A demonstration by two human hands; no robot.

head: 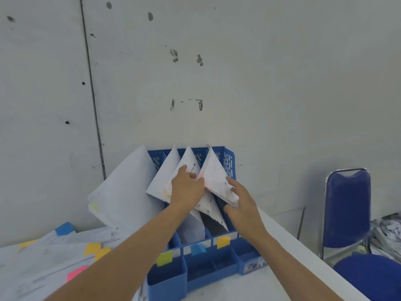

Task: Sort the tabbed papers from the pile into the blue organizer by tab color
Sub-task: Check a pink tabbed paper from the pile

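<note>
Right at the far-right slot, the right hand [243,200] is pinching the pink-tabbed paper [217,177] by its lower corner, thumb underneath, fingers on top. Just beside it, the left hand [187,187] is gripping the neighbouring sheets [191,161]. Both lots are standing tilted in the blue organizer [231,161], and the pile [54,261] is lying well off to the left.

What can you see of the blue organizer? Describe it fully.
The organizer is blue plastic with upright dividers and a slotted right side. It stands on the white table against the wall. Green, blue and yellow tabs mark its front, above small bins. Papers lean in its slots; the left hand and right hand grip them.
</note>
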